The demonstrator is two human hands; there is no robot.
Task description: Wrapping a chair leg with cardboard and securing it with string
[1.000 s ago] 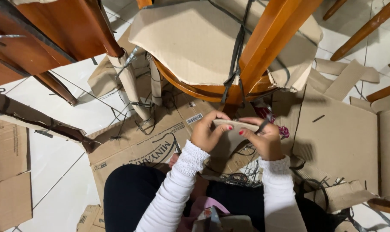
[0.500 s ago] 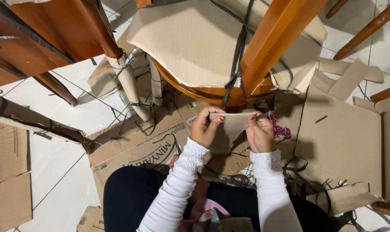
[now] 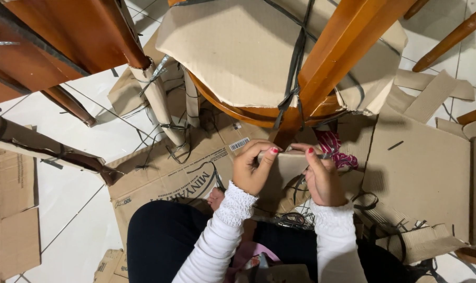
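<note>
Cardboard strip (image 3: 289, 163) sits pinched between both hands, held up in front of the person's lap. The left hand (image 3: 251, 170) closes on the strip's near-left end, thumb and forefinger meeting at its top edge. The right hand (image 3: 322, 178) closes on the other end, its fingers curled over the strip; a thin dark band (image 3: 327, 155) shows at its fingertips, though whether the hand grips that band too I cannot tell.

Just beyond both hands stands an orange wooden chair leg (image 3: 343, 57), rising from a round wooden seat (image 3: 232, 110) that is wrapped in a cardboard sheet (image 3: 232, 47) and bound with black straps (image 3: 295, 63). Just past the right hand, touching the floor covering, lies a bit of red and pink patterned cloth (image 3: 336, 147).

Under and to the left of the left hand a flattened printed box (image 3: 169, 181) lies on the white tiled floor (image 3: 75, 194). Further left of that hand, two chair legs wrapped in cardboard (image 3: 162, 105) lean upward, with loose dark straps tangled round their feet. To the right of the right hand a large plain cardboard panel (image 3: 421, 173) covers the floor. Below both hands are white sleeves (image 3: 217, 236) and dark trousers (image 3: 154, 236), with loose straps (image 3: 295, 217) lying between the wrists.
</note>
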